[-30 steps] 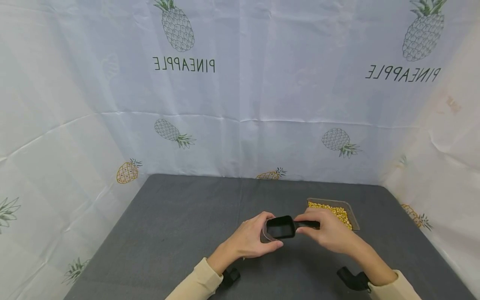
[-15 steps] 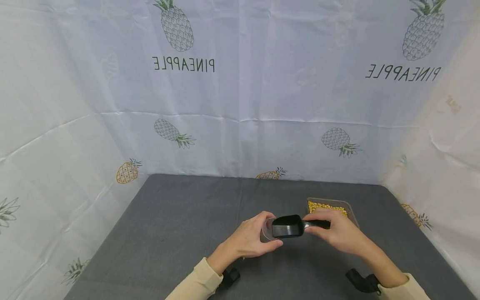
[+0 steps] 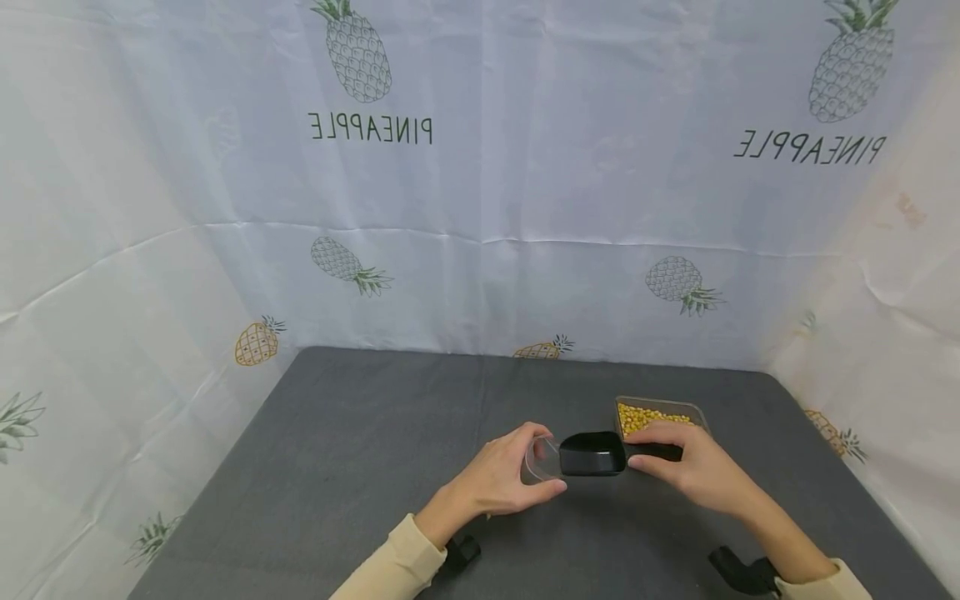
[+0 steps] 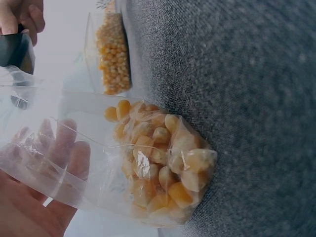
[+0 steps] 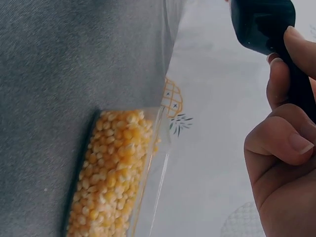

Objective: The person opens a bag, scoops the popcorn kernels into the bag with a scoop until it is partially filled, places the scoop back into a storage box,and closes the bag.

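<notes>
A clear plastic bag (image 4: 96, 108) is held around its open upper part by my left hand (image 3: 491, 477). Corn kernels (image 4: 158, 168) fill its bottom, close to the grey cloth; contact with the cloth is hard to tell. My right hand (image 3: 693, 468) grips a black scoop (image 3: 592, 457) by its handle. The scoop's bowl is tilted, just right of the bag's mouth; its inside looks dark, with no kernels showing. Behind my right hand, a clear rectangular container (image 5: 159, 131) holds many yellow kernels (image 5: 111, 173). In the head view my right hand hides part of it.
A grey cloth-covered table (image 3: 375, 433) lies under both hands. White curtains (image 3: 480, 183) with pineapple prints hang behind it and along both sides. Black devices (image 3: 742, 573) are worn at both wrists.
My right hand has drawn the scoop rightward, away from the bag's mouth, and the bowl has tipped so its outer side shows. The left hand and bag stay where they were.
</notes>
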A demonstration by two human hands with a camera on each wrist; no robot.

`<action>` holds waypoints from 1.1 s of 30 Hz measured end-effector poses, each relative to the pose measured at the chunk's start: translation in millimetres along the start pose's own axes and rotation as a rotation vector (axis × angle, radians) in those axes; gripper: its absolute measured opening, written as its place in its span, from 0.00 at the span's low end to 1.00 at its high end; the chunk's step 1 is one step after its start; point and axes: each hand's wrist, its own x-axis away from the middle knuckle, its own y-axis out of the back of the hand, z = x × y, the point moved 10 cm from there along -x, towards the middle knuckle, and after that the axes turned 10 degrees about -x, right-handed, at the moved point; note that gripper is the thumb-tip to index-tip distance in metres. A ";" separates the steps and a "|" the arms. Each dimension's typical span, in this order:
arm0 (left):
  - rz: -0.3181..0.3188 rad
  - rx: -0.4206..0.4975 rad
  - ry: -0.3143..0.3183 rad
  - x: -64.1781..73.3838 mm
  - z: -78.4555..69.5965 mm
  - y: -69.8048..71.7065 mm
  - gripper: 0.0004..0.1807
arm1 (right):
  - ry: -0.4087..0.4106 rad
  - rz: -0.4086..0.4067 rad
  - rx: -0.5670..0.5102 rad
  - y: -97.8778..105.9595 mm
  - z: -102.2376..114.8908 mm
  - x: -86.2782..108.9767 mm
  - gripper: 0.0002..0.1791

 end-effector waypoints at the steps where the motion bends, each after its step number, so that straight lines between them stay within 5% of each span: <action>1: 0.001 0.001 0.001 0.0 0.1 -0.1 0.34 | -0.012 -0.003 -0.004 1.5 -2.2 1.3 0.16; 9: 0.007 0.008 0.012 -0.3 0.8 -0.4 0.33 | -0.092 -0.030 -0.074 12.2 -18.1 11.2 0.17; 33: -0.001 -0.005 0.010 -0.7 0.3 0.6 0.33 | -0.173 -0.092 0.068 46.0 -57.6 30.5 0.18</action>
